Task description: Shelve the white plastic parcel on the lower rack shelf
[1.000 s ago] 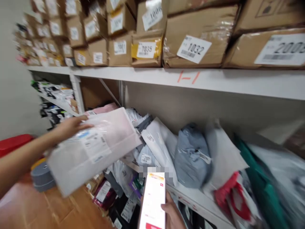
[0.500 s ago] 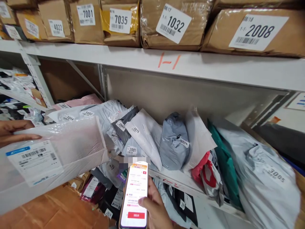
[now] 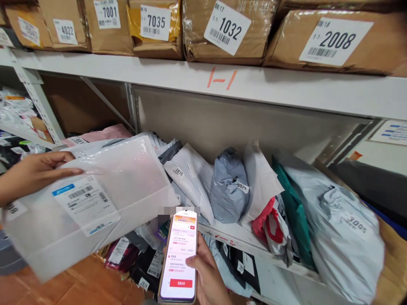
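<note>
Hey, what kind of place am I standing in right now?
Probably a parcel pickup or sorting depot: white metal shelving marked 1-1, brown cardboard boxes with numbered barcode labels, and grey plastic mailer bags with numbered stickers.

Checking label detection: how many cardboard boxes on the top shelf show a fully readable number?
5, left to right: 4022, 7001, 7035, 1032, 2008. The box at far left is only partly legible.

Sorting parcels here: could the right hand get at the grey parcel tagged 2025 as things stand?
Probably not freely: the right hand is holding the phone. The grey parcel itself sits unobstructed at the shelf front, above it.
</note>
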A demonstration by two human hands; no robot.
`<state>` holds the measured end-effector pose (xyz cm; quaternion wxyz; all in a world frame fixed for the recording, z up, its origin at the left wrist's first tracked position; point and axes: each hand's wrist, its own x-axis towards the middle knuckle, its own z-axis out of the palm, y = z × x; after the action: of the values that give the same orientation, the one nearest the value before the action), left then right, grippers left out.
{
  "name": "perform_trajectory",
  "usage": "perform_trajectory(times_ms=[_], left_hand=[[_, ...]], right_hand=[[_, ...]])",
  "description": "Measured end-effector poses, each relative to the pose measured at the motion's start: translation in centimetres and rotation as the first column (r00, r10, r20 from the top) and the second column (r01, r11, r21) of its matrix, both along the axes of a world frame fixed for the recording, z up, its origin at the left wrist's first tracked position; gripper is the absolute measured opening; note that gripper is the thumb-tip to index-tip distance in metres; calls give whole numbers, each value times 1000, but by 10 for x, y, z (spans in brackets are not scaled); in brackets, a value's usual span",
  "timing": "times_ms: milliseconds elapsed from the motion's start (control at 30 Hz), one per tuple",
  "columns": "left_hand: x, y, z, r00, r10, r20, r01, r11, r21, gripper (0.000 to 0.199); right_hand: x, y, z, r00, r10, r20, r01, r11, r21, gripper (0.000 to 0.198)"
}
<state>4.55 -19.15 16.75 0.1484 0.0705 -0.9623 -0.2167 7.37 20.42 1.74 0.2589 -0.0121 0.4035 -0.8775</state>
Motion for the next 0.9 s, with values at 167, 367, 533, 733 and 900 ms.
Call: perform_trajectory(times_ms=[167, 367, 533, 733, 900], left_hand=[[-38, 62, 10, 991, -110, -78, 119, 985, 125, 44], [-100, 106, 25, 959, -282, -35, 275, 953, -125, 42], [-147, 130, 19, 953, -266, 144, 303, 843, -444, 47], [-167, 146, 2, 921, -292, 257, 382, 802, -460, 46], [-172, 141, -7, 927, -297, 229, 372, 814, -447, 48]], right_hand=[[2, 2, 8, 1000, -12, -3, 12, 999, -35, 62], [4, 5, 6, 998, -45, 38, 47, 998, -51, 56], [1, 8, -3, 993, -108, 54, 111, 993, -47, 56], [-4, 13, -15, 985, -169, 32, 170, 985, -35, 46], [-11, 23, -29, 982, -164, 95, 162, 987, 20, 45]])
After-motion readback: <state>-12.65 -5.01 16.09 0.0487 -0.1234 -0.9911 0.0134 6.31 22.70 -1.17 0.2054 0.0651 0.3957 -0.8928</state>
